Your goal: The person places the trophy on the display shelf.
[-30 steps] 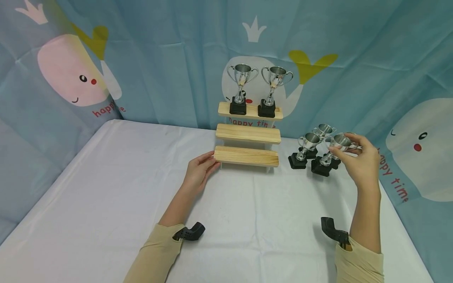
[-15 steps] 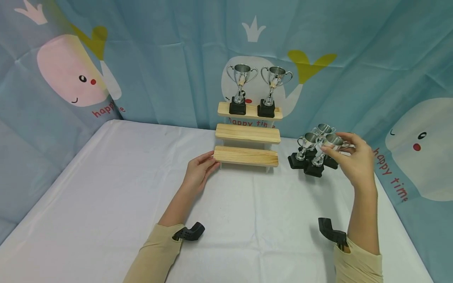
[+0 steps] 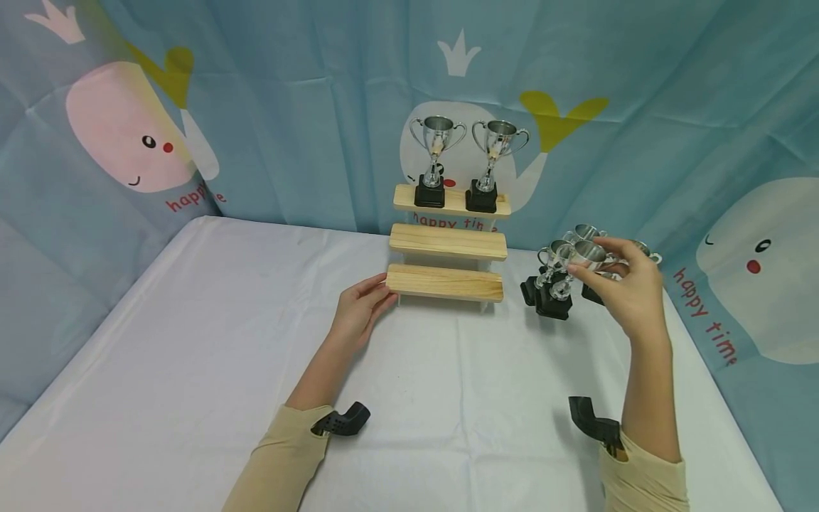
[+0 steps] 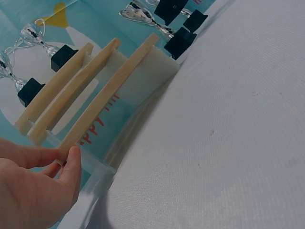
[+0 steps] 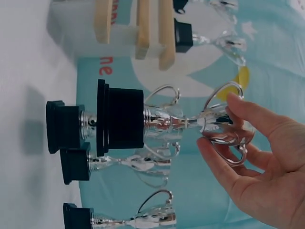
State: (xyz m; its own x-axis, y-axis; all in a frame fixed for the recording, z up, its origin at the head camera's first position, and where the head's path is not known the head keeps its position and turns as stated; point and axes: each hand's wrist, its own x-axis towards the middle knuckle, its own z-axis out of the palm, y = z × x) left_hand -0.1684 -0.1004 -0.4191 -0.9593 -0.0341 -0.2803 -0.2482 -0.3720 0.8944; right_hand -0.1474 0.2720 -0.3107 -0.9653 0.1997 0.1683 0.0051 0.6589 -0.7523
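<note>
A silver trophy cup with a black base (image 3: pixel 553 304) hangs raised off the table, gripped by the bowl in my right hand (image 3: pixel 630 288). In the right wrist view the held trophy (image 5: pixel 126 118) is tilted little, its base apart from the tabletop. Three more trophies stand behind it, partly hidden; one black base (image 5: pixel 78 217) shows low in that view. With thumb and fingers, my left hand (image 3: pixel 358 313) pinches the left end of the lowest wooden shelf (image 3: pixel 444 283). The left wrist view shows that hand (image 4: pixel 38 186) at the shelf's end.
The three-step stand has a middle shelf (image 3: pixel 448 242) and a top shelf (image 3: pixel 454 210). On the top one stand a left trophy (image 3: pixel 430 192) and a right trophy (image 3: pixel 481 197). A blue printed curtain (image 3: pixel 307 142) hangs behind the white-covered table (image 3: pixel 192 355).
My right hand has carried the trophy leftward, in front of the standing trophies, uncovering one at the right. My left hand has stayed at the lowest shelf.
</note>
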